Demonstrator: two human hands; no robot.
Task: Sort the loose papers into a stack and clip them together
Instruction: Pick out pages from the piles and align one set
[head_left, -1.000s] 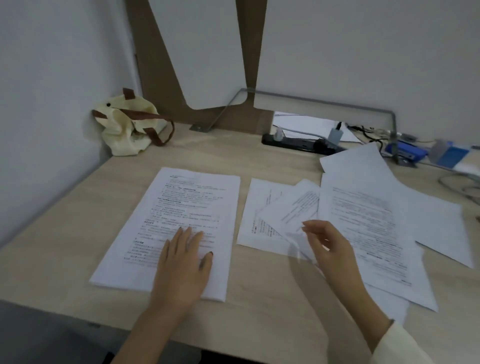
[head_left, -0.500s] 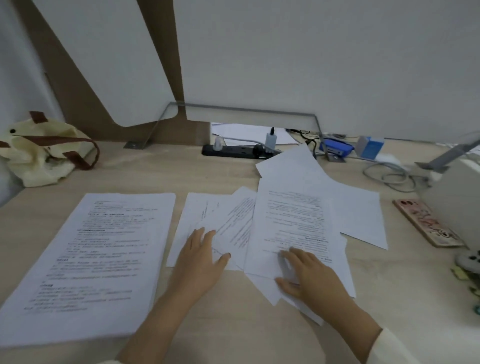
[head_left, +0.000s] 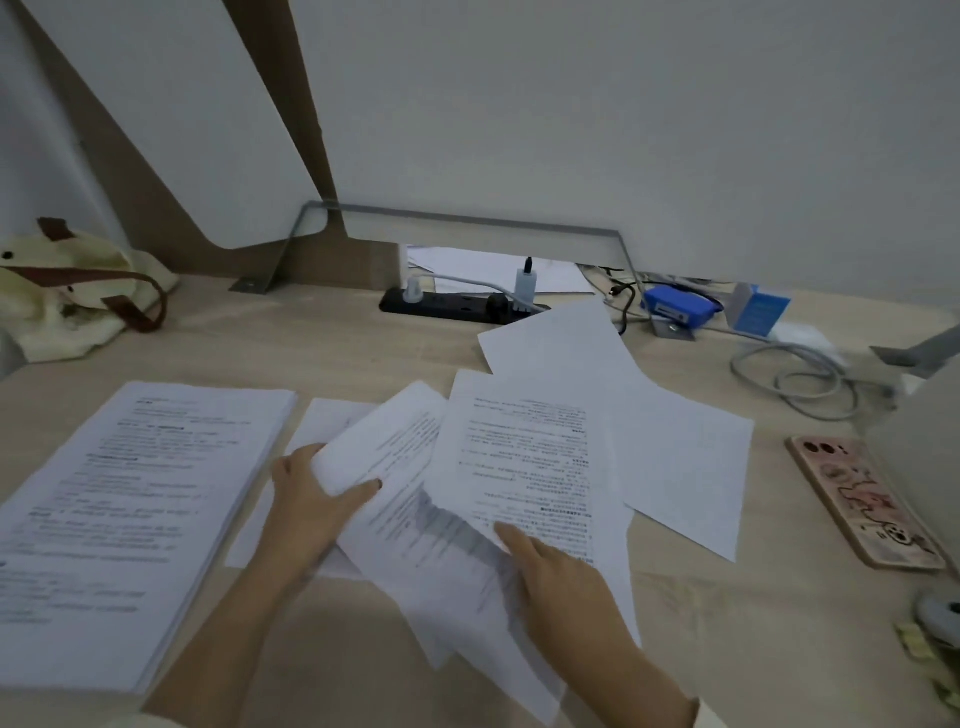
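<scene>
My left hand (head_left: 311, 501), flat a moment ago, now pinches a sheet (head_left: 374, 447) up off the loose papers (head_left: 530, 457) lying mid-table (head_left: 363, 353) beside the stack (head_left: 140, 493), while my right hand (head_left: 558, 584) sits at another's edge, its grip unclear, so gathering has begun.

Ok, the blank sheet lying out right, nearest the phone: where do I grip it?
Probably its near right corner, coming from the right. The blank sheet lies flat, that corner bare on the desk toward the phone, while its left edge is tucked under the printed sheet.
</scene>
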